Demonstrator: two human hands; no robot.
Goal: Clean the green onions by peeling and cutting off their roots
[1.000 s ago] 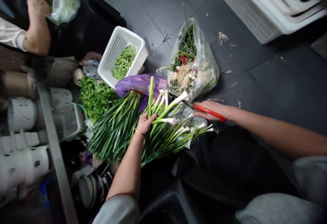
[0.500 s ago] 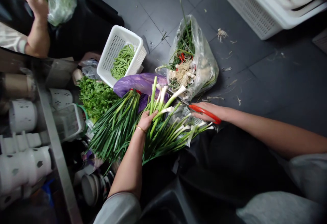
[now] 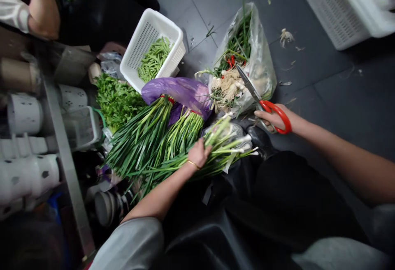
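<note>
My left hand is closed round several green stalks whose white ends point right, over a pile of similar stalks. Red-handled scissors are in my right hand, their blades pointing up and left across the edge of a clear plastic bag. Cut roots, green scraps and red peppers show in the bag's mouth. Left of my left hand lie bundles of long green stalks with red ties, their upper ends near a purple bag.
A white basket holds green beans. Leafy greens lie below it. At the left is a metal-edged shelf with white containers. Another person's forearm shows top left. A white crate stands top right; root scraps lie on the floor.
My left hand has moved down and right with stalks, lowering them to the pile. My right hand and the scissors have moved up and right, away from the stalks. The view has shifted.
</note>
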